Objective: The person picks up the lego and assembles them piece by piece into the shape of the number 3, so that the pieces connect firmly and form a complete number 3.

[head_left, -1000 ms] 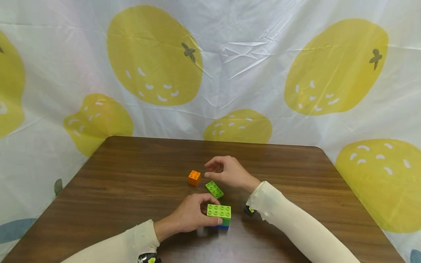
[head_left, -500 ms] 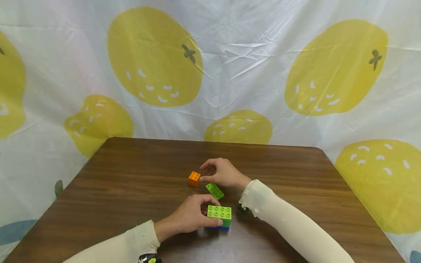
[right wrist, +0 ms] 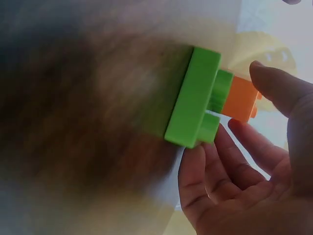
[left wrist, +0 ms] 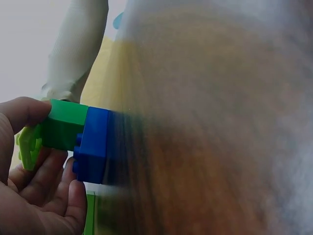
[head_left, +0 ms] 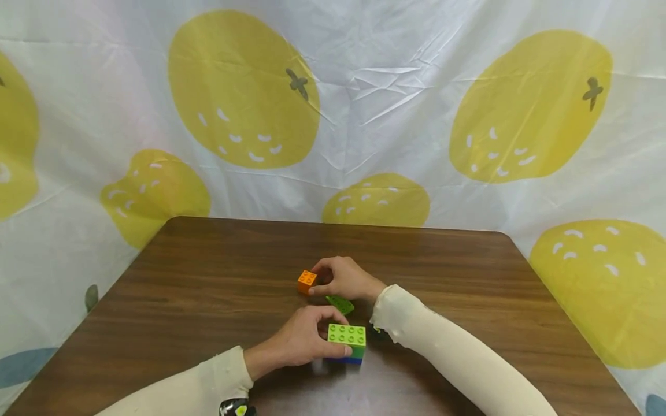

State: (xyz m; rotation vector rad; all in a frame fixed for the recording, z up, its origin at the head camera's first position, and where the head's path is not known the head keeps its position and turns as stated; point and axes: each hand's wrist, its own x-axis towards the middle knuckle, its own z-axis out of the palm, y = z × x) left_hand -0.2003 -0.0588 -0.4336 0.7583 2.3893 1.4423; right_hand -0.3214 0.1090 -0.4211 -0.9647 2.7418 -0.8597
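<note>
My left hand (head_left: 304,338) grips a stack of toy building bricks, its thumb on the near side. The stack has a lime green plate (head_left: 346,334) on top, a green brick (left wrist: 66,122) in the middle and a blue brick (left wrist: 94,147) at the bottom, on the table. Farther back, my right hand (head_left: 347,280) pinches a small orange brick (head_left: 306,281) between thumb and index finger, at its right side. In the right wrist view the thumb lies against the orange brick (right wrist: 239,100). A flat green studded brick (head_left: 340,305) lies below the right hand, partly covered by it.
The brown wooden table (head_left: 218,266) carries the bricks. Behind it hangs a white curtain (head_left: 385,127) with yellow lemon prints, close to the table's far edge. Both forearms wear pale sleeves (head_left: 458,352).
My right hand has moved left and slightly nearer, from beside the orange brick to around it, with thumb and finger closing in. The left hand and its stack have stayed put.
</note>
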